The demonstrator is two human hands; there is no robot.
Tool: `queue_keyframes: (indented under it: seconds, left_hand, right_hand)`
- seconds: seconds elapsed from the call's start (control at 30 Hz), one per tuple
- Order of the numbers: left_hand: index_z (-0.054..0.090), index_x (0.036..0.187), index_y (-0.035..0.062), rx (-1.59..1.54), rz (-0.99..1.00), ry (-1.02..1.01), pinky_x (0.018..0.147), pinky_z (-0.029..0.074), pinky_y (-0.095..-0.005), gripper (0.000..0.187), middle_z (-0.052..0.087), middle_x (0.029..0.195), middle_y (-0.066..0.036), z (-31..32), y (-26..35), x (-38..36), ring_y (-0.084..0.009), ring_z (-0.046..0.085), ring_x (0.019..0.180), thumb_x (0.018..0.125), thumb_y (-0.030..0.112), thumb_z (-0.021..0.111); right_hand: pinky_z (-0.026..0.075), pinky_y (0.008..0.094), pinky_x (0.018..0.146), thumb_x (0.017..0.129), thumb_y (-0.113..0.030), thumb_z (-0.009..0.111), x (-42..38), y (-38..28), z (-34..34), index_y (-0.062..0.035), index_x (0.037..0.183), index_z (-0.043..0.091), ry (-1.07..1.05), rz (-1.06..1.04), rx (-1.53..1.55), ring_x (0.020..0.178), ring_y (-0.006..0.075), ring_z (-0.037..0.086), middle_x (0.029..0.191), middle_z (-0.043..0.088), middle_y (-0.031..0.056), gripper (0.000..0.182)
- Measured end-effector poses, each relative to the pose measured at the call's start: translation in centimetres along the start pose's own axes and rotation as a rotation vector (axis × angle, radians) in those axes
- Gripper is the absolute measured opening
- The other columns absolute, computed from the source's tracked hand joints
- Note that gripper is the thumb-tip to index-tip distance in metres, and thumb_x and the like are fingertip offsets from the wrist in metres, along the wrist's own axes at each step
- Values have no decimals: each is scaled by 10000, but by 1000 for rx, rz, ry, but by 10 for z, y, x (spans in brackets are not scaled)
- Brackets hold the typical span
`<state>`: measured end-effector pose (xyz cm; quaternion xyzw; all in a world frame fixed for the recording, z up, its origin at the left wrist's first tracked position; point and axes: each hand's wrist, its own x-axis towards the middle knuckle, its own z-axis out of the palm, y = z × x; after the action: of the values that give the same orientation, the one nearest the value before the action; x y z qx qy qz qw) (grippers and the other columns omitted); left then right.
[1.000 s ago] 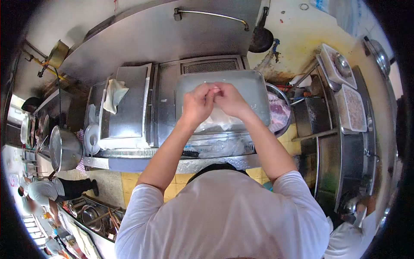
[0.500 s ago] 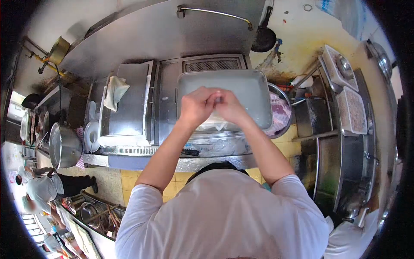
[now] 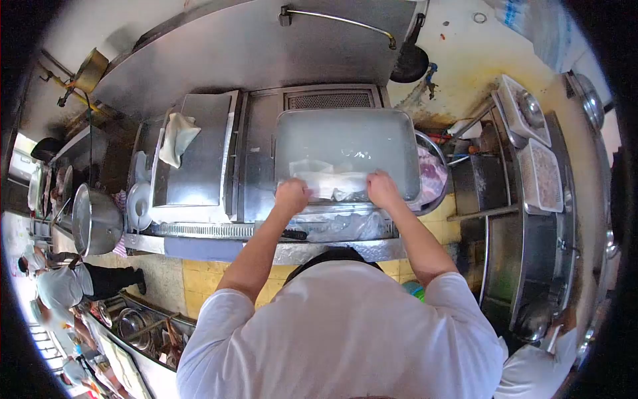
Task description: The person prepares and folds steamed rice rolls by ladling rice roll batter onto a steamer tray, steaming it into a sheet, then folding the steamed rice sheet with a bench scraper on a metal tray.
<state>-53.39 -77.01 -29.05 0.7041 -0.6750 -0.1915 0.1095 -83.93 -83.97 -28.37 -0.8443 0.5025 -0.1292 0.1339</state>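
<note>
Your left arm and right arm reach out in front of you. Your left hand and right hand are apart, about level, backs up, with their fingers curled in. Both arms bend a little.

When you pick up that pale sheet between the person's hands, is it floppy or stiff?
The pale sheet is probably floppy, since it looks thin and unevenly folded. It seems likely to be light, having little visible bulk. It may be slippery: shiny, wet-looking spots show in the tray around it.
</note>
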Motion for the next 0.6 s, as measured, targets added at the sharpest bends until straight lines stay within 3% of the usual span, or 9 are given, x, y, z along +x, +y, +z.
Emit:
queue_keyframes:
  seconds: [0.03,0.1,0.17,0.23,0.33,0.4,0.47,0.53,0.6]
  left_hand:
    - [719,918,52,34,56,-39,792,543,-466,287,708,873,-178,5,2,3,-385,681,850,879,336,732]
    - [714,916,51,67,111,-71,778,545,-454,274,707,866,-177,1,15,9,-387,679,839,889,323,723]
    - [704,925,33,-379,157,177,732,548,-410,203,704,869,-186,-41,56,10,-366,686,808,919,237,708]
    - [700,925,25,-449,209,307,710,547,-383,160,705,876,-188,-79,99,10,-350,688,787,929,185,697]
    - [701,930,26,-536,358,561,678,553,-361,113,714,888,-175,-127,131,13,-334,698,759,937,138,693]
    - [706,934,34,-553,454,682,668,559,-366,108,721,893,-161,-151,137,12,-334,706,754,935,142,699]
    - [708,957,34,-607,428,782,668,544,-319,72,722,852,-143,-175,121,9,-224,699,726,938,103,703]
    - [699,988,1,-612,265,852,690,531,-299,118,711,822,-120,-176,89,11,-143,658,742,958,114,687]
    - [703,1016,-6,-668,40,883,707,526,-304,173,710,822,-120,-163,55,8,-154,651,754,982,158,659]
  right_hand:
    - [533,505,889,826,-107,602,4,2,1,24,918,698,4,1,-3,937,457,661,973,693,259,187]
    - [544,469,888,833,-153,627,20,6,-1,26,950,703,-318,362,-31,984,450,656,1058,686,259,227]
    - [527,467,925,835,-164,594,46,-35,-54,11,1008,718,-386,273,110,1025,404,664,1087,701,240,276]
    - [524,446,919,832,-154,586,51,-74,-80,17,1040,710,33,45,585,1013,400,676,1082,707,256,296]
    - [522,422,906,831,-139,577,66,-116,-90,27,1060,697,29,-78,1023,993,413,674,1053,700,270,307]
    - [518,426,917,834,-127,565,57,-115,-100,27,1060,698,-121,3,856,1010,419,668,1055,693,280,304]
    - [514,429,928,837,-116,553,48,-96,-93,26,1060,699,-273,78,680,1028,426,662,1057,686,291,303]
    - [526,463,912,816,-97,557,37,-49,-56,70,1021,691,-166,13,453,981,430,672,976,697,282,296]
    - [523,465,905,827,-114,530,29,-3,-47,7,1019,723,-222,-32,223,982,451,668,1010,691,287,298]
